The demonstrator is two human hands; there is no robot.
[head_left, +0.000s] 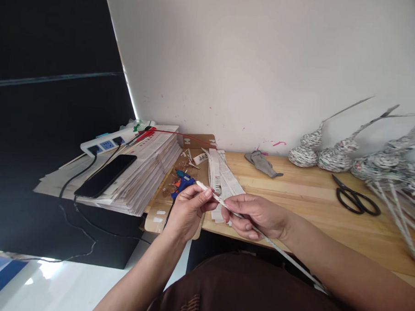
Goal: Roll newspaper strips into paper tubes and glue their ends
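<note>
A thin rolled paper stick runs slantwise between my hands and on under my right forearm. My left hand pinches its upper end, with a pale paper tip poking out past the thumb. Close beside it, my right hand has its fingers closed round the stick a little lower down. Both hands are above the table's front edge. Just behind them lie cut newspaper strips, and a blue glue gun rests left of the strips on a brown board.
On the left, a tall stack of newspapers carries a phone and a power strip with cords. A grey cloth lies at the back. To the right are black scissors, woven paper gourds and more paper sticks.
</note>
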